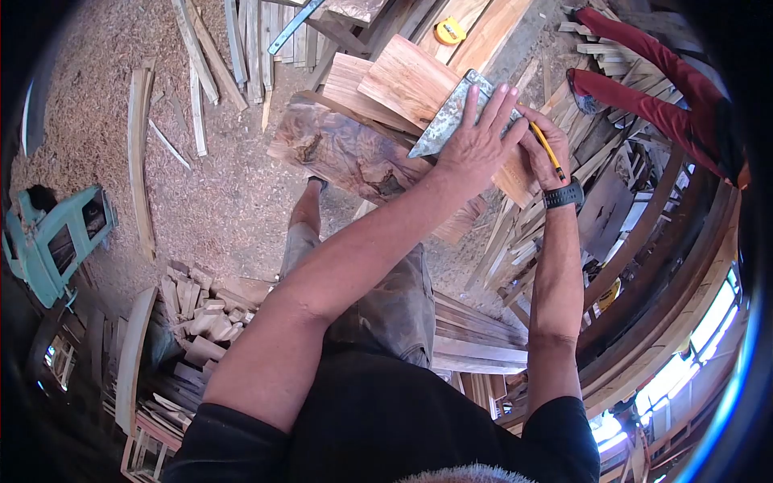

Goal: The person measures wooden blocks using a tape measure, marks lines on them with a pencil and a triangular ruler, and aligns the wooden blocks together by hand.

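Observation:
My left hand [475,149] lies with fingers spread on a mottled grey triangular metal plate [445,123]. The plate rests across a light brown board [409,79]. At the plate's right edge, my right hand [545,143] is closed around a yellow pencil [545,143]; a dark watch is on that wrist. Another light board [354,84] sits partly under the first. A wide dark-grained slab [338,149] lies nearer to me, left of my left forearm. Beyond my hands, a yellow tape measure [449,31] rests on long planks.
A person in red trousers [656,109] stands at the upper right among scattered wood strips. A green machine frame [60,233] stands at the left. Wood offcuts [209,318] are piled at the lower left. Long curved timbers [668,330] run along the right. Shavings cover the floor.

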